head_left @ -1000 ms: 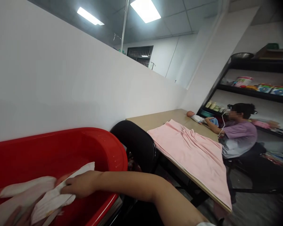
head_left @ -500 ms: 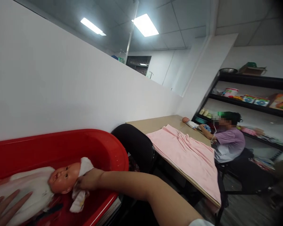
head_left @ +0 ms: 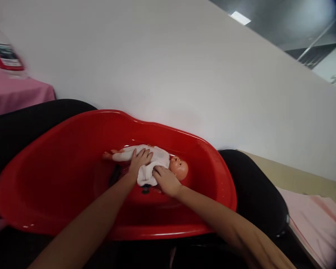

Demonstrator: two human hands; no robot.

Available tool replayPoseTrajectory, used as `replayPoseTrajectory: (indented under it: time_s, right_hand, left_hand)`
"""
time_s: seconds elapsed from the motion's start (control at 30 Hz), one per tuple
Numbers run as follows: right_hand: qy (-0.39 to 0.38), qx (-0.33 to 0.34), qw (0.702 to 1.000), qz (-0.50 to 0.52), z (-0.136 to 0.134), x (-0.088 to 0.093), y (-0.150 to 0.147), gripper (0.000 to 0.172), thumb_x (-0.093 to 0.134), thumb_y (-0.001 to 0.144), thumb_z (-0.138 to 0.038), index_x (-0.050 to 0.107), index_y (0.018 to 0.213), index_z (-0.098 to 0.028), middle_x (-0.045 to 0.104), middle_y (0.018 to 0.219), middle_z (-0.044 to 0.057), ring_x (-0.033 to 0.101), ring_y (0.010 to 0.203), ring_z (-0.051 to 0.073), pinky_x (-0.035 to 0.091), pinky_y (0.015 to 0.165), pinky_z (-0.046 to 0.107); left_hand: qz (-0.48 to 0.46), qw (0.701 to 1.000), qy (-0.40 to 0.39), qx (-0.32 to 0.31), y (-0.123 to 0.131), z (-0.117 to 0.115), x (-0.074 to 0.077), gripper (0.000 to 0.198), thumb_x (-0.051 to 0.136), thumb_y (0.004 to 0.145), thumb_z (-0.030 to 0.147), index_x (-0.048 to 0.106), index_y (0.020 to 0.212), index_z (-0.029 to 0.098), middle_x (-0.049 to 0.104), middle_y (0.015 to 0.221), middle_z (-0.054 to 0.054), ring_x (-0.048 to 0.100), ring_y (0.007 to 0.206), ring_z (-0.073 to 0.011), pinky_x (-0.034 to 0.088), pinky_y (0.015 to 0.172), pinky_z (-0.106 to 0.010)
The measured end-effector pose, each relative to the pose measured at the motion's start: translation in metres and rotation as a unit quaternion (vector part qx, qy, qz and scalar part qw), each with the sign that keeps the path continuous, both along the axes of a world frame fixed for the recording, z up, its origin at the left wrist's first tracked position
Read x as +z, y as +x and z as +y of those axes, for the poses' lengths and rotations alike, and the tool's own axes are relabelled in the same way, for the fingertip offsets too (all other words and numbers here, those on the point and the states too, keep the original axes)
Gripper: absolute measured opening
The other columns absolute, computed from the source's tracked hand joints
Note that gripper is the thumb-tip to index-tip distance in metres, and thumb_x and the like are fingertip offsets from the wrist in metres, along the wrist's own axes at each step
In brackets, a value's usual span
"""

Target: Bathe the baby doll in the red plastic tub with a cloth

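The baby doll (head_left: 161, 156) lies lengthwise in the red bathtub (head_left: 168, 234), its head (head_left: 180, 169) nearer the right hand (head_left: 168, 182), whose curled fingers grasp a white cloth (head_left: 145, 175), the left hand (head_left: 140, 163) spread loosely over its body.

Doll (head_left: 161, 155), near arm seemingly hidden

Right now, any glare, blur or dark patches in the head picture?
Head view: small white glints along the rim of the glossy red plastic tub; head view, left edge: the clear bottle with a red-banded label looks smeared, label unreadable; head view, top right: the white ceiling light is blown out, corner darkened; head view, centre: the white-clothed toy doll is readable, slightly soft.
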State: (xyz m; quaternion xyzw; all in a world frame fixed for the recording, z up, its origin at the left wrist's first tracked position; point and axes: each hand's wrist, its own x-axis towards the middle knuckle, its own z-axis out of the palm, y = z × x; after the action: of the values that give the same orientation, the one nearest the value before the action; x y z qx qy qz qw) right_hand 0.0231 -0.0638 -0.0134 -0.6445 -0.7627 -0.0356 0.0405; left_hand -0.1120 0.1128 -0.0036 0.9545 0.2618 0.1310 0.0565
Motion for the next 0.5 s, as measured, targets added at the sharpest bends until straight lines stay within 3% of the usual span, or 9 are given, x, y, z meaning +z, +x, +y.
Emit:
replayPoseTrajectory:
  time_s: [0.07, 0.13, 0.23, 0.33, 0.5]
  right_hand:
    - [-0.045, 0.129, 0.984, -0.114, 0.024, -0.01, -0.005, 0.03, 0.058, 0.122, -0.013, 0.078, 0.144, -0.019, 0.077, 0.159, 0.018, 0.073, 0.141, 0.031, 0.066, 0.118, 0.049]
    - [-0.078, 0.184, 0.965, -0.17, 0.044, -0.022, -0.005, 0.034, 0.057, 0.121, -0.009, 0.082, 0.141, -0.02, 0.081, 0.156, 0.016, 0.074, 0.141, 0.029, 0.066, 0.118, 0.046]
    - [-0.109, 0.108, 0.971, -0.183, 0.056, -0.043, -0.001, 0.04, 0.06, 0.113, -0.003, 0.083, 0.145, -0.012, 0.082, 0.157, 0.023, 0.075, 0.148, 0.034, 0.062, 0.127, 0.048]
    - [-0.138, 0.031, 0.978, -0.156, 0.041, -0.053, 0.01, 0.041, 0.057, 0.112, -0.003, 0.084, 0.142, -0.004, 0.082, 0.153, 0.032, 0.076, 0.151, 0.041, 0.058, 0.134, 0.057]
    - [-0.187, 0.024, 0.975, -0.114, 0.003, -0.032, 0.033, 0.046, 0.05, 0.107, 0.006, 0.086, 0.134, -0.006, 0.087, 0.136, 0.033, 0.084, 0.139, 0.041, 0.061, 0.131, 0.059]
  left_hand:
    - [-0.017, 1.0, 0.003, 0.022, 0.001, 0.0, 0.006, 0.059, 0.047, 0.115, 0.009, 0.077, 0.166, 0.016, 0.071, 0.177, -0.024, 0.063, 0.169, -0.0412, 0.042, 0.144, -0.072]
    - [-0.033, 0.999, 0.004, 0.026, -0.001, 0.001, 0.009, 0.06, 0.047, 0.115, 0.007, 0.077, 0.166, 0.014, 0.071, 0.177, -0.024, 0.062, 0.169, -0.0404, 0.042, 0.145, -0.071]
    - [-0.029, 0.999, -0.009, 0.025, -0.006, 0.001, 0.011, 0.057, 0.049, 0.116, 0.01, 0.076, 0.166, 0.015, 0.07, 0.179, -0.022, 0.059, 0.172, -0.0405, 0.04, 0.146, -0.071]
    - [-0.022, 0.999, -0.028, 0.025, -0.006, 0.0, 0.013, 0.059, 0.047, 0.118, 0.011, 0.074, 0.17, 0.016, 0.068, 0.181, -0.021, 0.054, 0.177, -0.0386, 0.038, 0.148, -0.069]
    - [-0.025, 0.998, -0.053, 0.029, -0.002, -0.004, 0.019, 0.06, 0.059, 0.111, 0.009, 0.073, 0.169, 0.019, 0.064, 0.185, -0.022, 0.05, 0.179, -0.0379, 0.036, 0.149, -0.069]
